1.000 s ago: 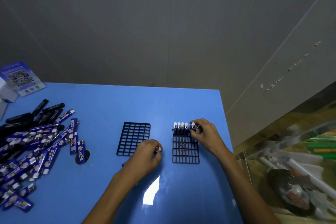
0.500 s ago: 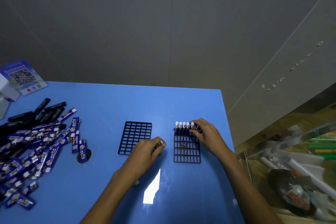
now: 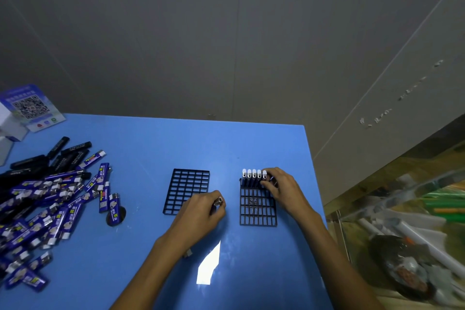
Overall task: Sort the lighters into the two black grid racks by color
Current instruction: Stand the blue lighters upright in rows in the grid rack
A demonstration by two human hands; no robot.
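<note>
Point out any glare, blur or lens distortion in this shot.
Head view: a bright white glare patch on the blue table near the left hand; the lighter pile blurs toward the left edge; wide-angle bending tilts the wall lines; lighting is dim.

A QR code on the blue card [image 3: 29,107]; lettering illegible.

left hand [image 3: 201,211] gripping a metal-capped lighter [image 3: 218,201] slid slightly right, off the empty black grid rack [image 3: 186,190] corner toward the right black grid rack [image 3: 258,206]. Head camera shifted a bit.
</note>
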